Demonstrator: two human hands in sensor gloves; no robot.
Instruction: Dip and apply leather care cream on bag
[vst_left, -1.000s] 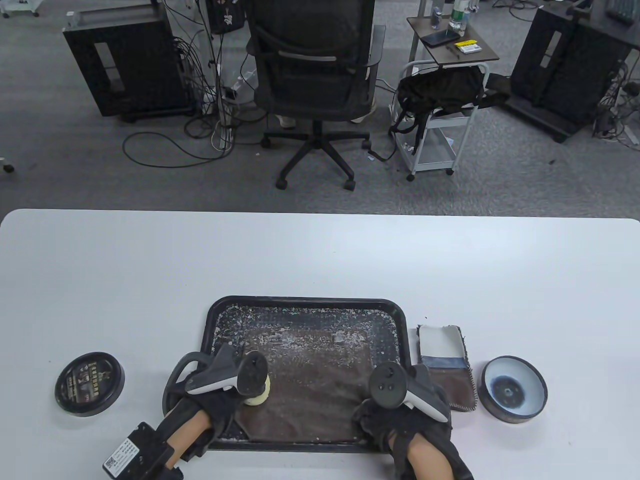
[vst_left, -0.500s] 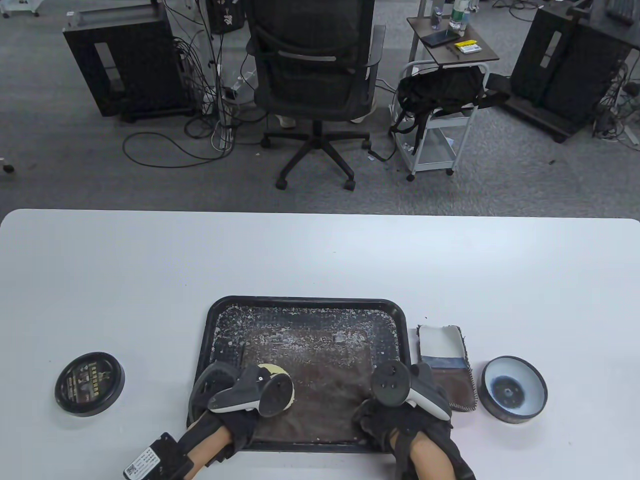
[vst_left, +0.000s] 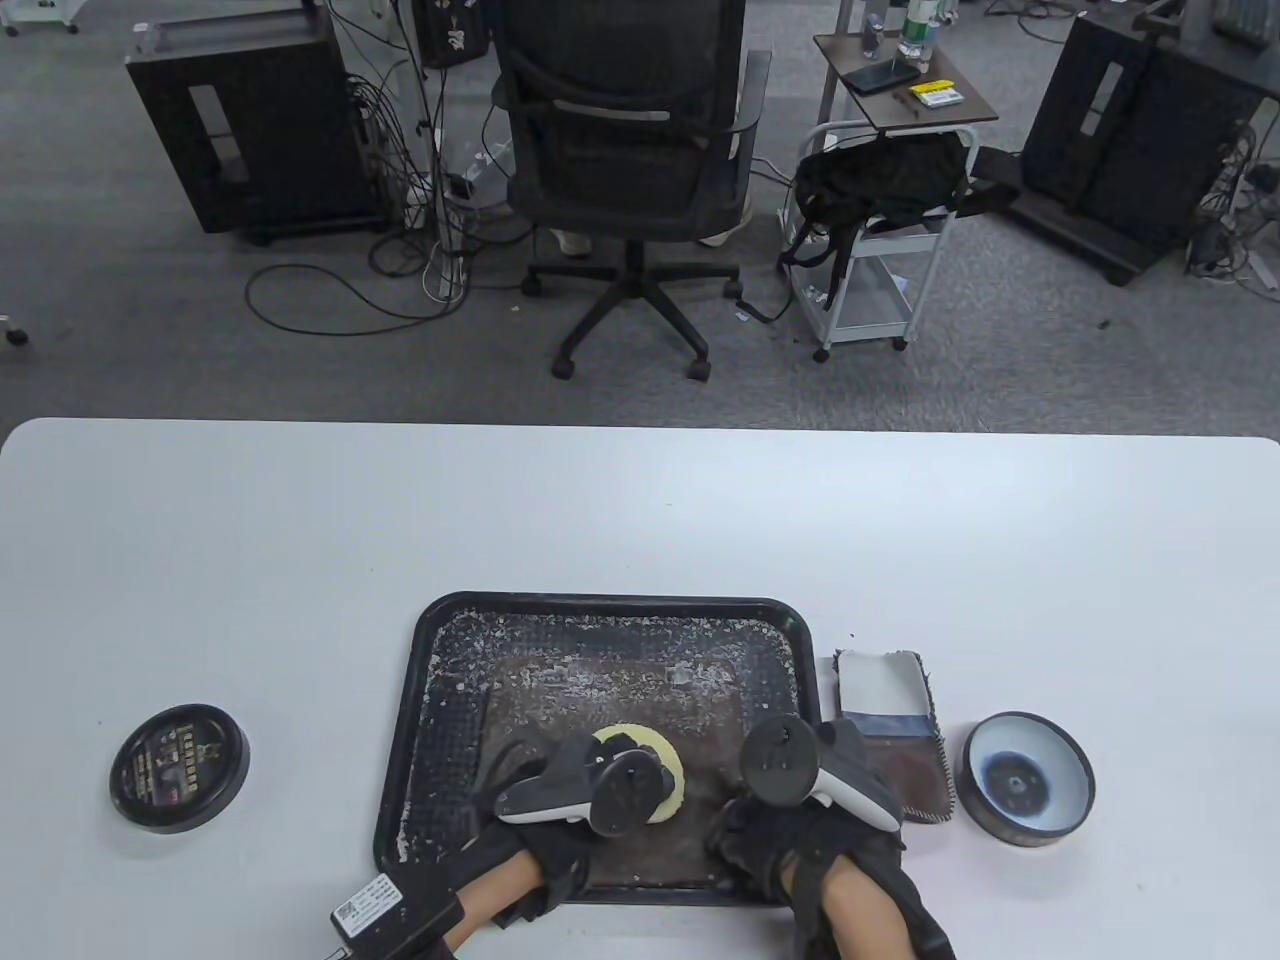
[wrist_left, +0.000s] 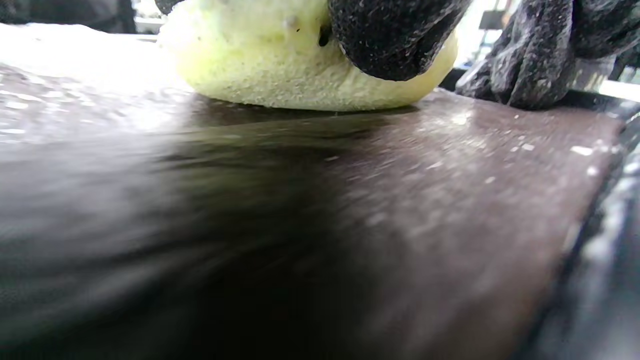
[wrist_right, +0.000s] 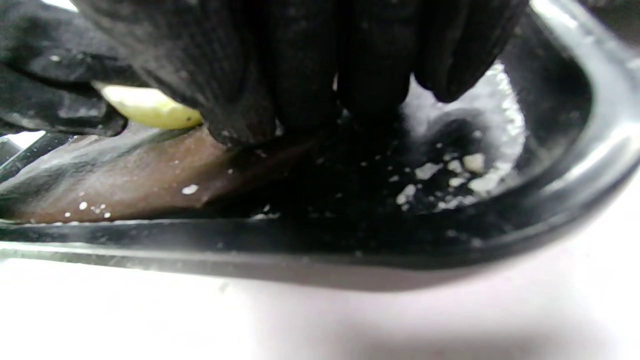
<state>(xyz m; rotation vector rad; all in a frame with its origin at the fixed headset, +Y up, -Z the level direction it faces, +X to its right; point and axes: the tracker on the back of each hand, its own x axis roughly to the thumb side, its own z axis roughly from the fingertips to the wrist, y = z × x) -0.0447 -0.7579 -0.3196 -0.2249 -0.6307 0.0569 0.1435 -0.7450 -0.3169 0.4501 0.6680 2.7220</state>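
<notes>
A brown leather piece (vst_left: 640, 700) lies in the black tray (vst_left: 610, 605), dusted with white flecks. My left hand (vst_left: 625, 745) grips a round yellow sponge (vst_left: 668, 770) and holds it flat on the leather near the middle; the left wrist view shows a fingertip (wrist_left: 390, 40) dug into the sponge (wrist_left: 260, 65). My right hand (vst_left: 748, 818) rests at the leather's right front part. Its fingers (wrist_right: 240, 100) press down on the leather (wrist_right: 125, 185) just inside the tray rim (wrist_right: 350, 240). The open cream tin (vst_left: 1020, 830) stands right of the tray.
The tin's black lid (vst_left: 180, 768) lies on the white table left of the tray. Folded cloth swatches (vst_left: 890, 720) sit between tray and tin. White crumbs cover the tray's far part. An office chair (vst_left: 625, 150) and carts stand beyond the table.
My left hand has slid the sponge rightward across the leather, from the tray's left side to near its middle. The right hand has stayed in place.
</notes>
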